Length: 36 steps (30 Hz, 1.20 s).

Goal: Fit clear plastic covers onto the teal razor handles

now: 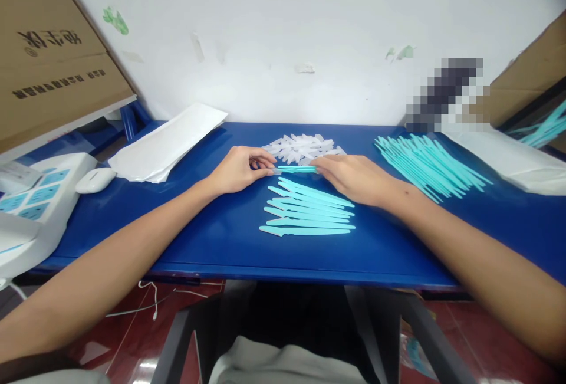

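Observation:
Between my two hands lies a turquoise eyebrow razor (pixel 297 168), held level above the blue table. My right hand (pixel 351 176) pinches its handle end. At the other end, the fingertips of my left hand (pixel 239 170) pinch a small translucent cap (pixel 277 171) at the blade end; how far it is over the blade is too small to tell. Just behind my fingers is a heap of translucent caps (pixel 303 147). Closer to me, several turquoise razors (pixel 309 219) lie fanned in a row, handles pointing right.
A larger pile of turquoise razors (pixel 428 163) lies at the right. White sheets (pixel 168 142) rest at the back left, with a white plastic bag (pixel 499 157) far right. A power strip (pixel 57 195), white earbud case (pixel 95 180) and cardboard box (pixel 53 59) stand left.

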### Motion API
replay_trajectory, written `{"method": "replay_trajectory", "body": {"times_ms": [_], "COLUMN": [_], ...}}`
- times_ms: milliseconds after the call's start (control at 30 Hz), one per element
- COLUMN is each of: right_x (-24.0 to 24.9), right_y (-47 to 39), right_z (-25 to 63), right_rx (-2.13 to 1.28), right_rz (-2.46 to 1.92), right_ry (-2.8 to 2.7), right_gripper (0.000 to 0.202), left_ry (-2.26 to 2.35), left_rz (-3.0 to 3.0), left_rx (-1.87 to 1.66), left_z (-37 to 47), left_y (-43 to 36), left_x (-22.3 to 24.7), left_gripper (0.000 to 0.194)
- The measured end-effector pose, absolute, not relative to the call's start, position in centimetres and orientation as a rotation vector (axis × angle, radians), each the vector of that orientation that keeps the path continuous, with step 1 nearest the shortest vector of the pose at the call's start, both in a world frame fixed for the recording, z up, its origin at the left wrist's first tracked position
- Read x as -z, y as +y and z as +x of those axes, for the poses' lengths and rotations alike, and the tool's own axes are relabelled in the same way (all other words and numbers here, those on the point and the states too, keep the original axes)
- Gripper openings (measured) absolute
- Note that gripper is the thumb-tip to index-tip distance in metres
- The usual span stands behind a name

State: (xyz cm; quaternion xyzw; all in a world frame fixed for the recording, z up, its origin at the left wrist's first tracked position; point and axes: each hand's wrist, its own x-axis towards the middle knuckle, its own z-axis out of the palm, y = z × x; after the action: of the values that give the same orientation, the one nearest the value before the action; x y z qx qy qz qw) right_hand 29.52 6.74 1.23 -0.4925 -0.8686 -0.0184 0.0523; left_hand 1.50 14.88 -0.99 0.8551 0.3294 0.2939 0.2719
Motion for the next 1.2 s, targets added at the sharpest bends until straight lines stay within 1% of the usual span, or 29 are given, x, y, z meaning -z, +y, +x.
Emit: {"method": "replay_trajectory", "body": {"times_ms": [200, 433, 600, 800, 967, 1200], "right_x": [-1.69, -1.69, -1.46, -1.46, -1.75, -1.64], "right_y": [6.61, 6.51, 6.47, 6.57, 6.45, 6.42], "right_z": [28.98, 28.82, 28.93, 28.98, 28.64, 28.49], "right_rx": [0.175, 0.167, 0.167, 0.169, 0.283, 0.308], "right_rz": [-1.557, -1.575, -1.548, -1.570, -1.604, -1.612], "right_ry": [-2.645, -2.624, -2.602, -2.610, -2.646, -2.656], "right_gripper": [0.030, 0.029, 0.033, 0.040, 0.042, 0.043], "left_ry": [0.891, 0.905, 0.908, 0.885, 0.890, 0.892], "left_rz": [2.316, 2.308, 2.312, 2.325, 2.312, 2.299], "left_rx": [-0.800, -0.795, -0.797, -0.797, -0.800, -0.762], "left_z": [1.76, 1.78, 1.76, 1.69, 1.70, 1.79], "left_y": [14.71, 14.60, 14.61, 14.82, 14.71, 14.53], "left_x": [0.96, 0.95, 0.95, 1.02, 0.98, 0.76], "left_gripper": [0.025, 0.027, 0.031, 0.028, 0.027, 0.034]}}
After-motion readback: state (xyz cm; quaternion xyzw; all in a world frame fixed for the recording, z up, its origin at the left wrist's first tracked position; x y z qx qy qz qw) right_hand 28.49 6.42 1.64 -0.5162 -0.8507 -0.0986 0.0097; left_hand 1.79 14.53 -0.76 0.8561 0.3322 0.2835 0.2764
